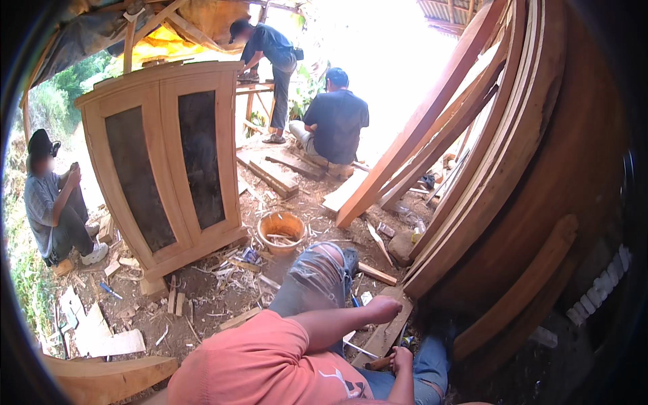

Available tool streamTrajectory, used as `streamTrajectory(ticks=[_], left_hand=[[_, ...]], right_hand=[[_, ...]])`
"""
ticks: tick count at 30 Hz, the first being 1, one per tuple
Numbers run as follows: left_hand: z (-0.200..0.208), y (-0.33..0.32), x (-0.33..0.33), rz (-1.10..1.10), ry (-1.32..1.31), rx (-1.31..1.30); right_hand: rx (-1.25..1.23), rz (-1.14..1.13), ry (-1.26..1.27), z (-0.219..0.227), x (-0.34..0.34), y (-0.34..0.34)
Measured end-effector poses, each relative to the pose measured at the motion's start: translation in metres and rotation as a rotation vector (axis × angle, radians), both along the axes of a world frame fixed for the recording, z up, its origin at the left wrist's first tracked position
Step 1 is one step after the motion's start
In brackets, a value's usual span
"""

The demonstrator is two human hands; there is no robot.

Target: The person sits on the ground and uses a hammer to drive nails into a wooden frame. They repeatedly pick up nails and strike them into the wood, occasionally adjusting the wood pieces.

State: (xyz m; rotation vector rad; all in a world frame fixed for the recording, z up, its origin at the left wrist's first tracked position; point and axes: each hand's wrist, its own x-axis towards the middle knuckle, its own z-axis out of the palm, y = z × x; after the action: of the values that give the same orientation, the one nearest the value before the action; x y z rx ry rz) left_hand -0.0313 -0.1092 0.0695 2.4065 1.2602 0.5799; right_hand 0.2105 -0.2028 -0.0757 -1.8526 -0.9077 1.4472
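Observation:
My left hand is closed in a fist above a wooden board. Whatever it grips, if anything, is hidden. Lower down, close to my jeans, the fingers of my right hand are curled at the end of a brown wooden handle; its tool part cannot be made out. A thin pale strip lies beside that handle. My bent knee in torn jeans rises left of the board. A small blue tool lies next to my foot.
A wooden cabinet with two dark panels stands at left. Beyond my knee is an orange bucket with wood scraps. Long planks lean at right. One person sits left; two others work at the back. Shavings litter the ground.

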Motion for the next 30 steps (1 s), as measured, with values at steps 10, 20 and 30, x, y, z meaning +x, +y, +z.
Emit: streamTrajectory(ticks=[10,20,30], left_hand=[[-0.005,-0.001,0.004,-0.059,-0.038,-0.046],[-0.015,0.003,0.006,0.088,-0.299,-0.383],[-0.043,0.014,0.013,0.162,-0.553,-0.912]], right_hand=[[-0.023,0.016,0.010,0.001,0.002,0.002],[-0.043,0.004,0.020,0.005,-0.003,0.002],[-0.042,-0.035,0.196,0.024,-0.013,-0.001]])
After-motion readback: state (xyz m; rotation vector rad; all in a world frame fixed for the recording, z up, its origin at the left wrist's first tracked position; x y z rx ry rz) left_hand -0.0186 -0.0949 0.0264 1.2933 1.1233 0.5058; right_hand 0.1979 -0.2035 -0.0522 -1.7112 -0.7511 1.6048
